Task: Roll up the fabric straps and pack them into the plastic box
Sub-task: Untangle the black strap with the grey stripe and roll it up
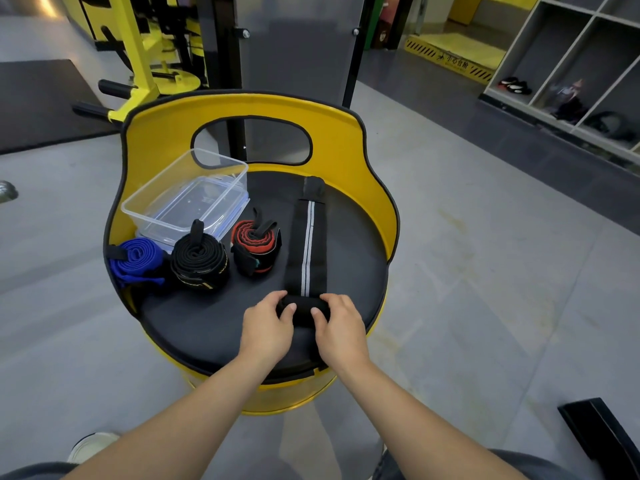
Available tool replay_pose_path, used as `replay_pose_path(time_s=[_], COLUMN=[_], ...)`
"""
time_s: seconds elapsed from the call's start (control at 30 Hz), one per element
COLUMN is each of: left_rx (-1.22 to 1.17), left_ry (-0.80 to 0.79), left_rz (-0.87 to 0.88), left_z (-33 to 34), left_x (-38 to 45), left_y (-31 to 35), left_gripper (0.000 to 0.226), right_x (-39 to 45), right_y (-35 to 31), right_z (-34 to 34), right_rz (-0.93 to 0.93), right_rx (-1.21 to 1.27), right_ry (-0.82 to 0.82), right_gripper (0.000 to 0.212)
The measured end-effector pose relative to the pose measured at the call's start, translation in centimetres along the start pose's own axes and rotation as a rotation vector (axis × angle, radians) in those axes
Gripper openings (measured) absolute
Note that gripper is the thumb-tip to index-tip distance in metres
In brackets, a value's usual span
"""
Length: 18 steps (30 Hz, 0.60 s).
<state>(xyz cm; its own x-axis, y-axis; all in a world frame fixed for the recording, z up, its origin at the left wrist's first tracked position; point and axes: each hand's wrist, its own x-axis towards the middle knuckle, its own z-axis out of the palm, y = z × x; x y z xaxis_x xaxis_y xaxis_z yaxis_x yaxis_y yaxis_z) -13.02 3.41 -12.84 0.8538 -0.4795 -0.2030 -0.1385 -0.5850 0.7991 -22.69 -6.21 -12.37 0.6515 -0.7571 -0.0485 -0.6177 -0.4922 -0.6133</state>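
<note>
Three rolled straps, the blue roll (136, 258), black roll (200, 262) and red roll (255, 250), were laid at nine o'clock beside the plastic box (183, 199), none packed. The striped strap (306, 244), barely begun, was pinched at its near end by the left hand (268, 325) and the right hand (341, 329).

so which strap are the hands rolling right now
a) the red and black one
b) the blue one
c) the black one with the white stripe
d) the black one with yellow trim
c: the left hand and right hand both grip the rolled near end of the black strap with the white stripe, which lies stretched out across the seat, while the other three sit rolled to the left.
</note>
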Motion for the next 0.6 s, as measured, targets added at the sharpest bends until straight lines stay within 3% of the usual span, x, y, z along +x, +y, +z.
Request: replay_pose_path(time_s=[0.17, 0.37, 0.5, 0.6], left_rx=[0.122, -0.081, -0.053, -0.08], left_ry=[0.045, -0.031, -0.066, -0.035], left_rz=[0.083, 0.157, 0.15, 0.098], left_z=[0.8, -0.3, -0.7, -0.9], left_x=[1.1, 2.2, 2.9, 3.0], left_y=[-0.2, -0.3, -0.3, 0.1], left_gripper=[0.034, 0.044, 0.032, 0.029], right_x=[1.5, 3.3, 3.2, 2.4], right_y=[0.2, 0.1, 0.6, 1.7], right_z=[0.3, 0.5, 0.4, 0.3], right_rz=[-0.008, 0.02, -0.031, -0.118], right_rx=[-0.007, 0.006, 0.036, 0.051], right_ry=[0.024, 0.047, 0.025, -0.067], right_gripper=[0.029, 0.02, 0.027, 0.045])
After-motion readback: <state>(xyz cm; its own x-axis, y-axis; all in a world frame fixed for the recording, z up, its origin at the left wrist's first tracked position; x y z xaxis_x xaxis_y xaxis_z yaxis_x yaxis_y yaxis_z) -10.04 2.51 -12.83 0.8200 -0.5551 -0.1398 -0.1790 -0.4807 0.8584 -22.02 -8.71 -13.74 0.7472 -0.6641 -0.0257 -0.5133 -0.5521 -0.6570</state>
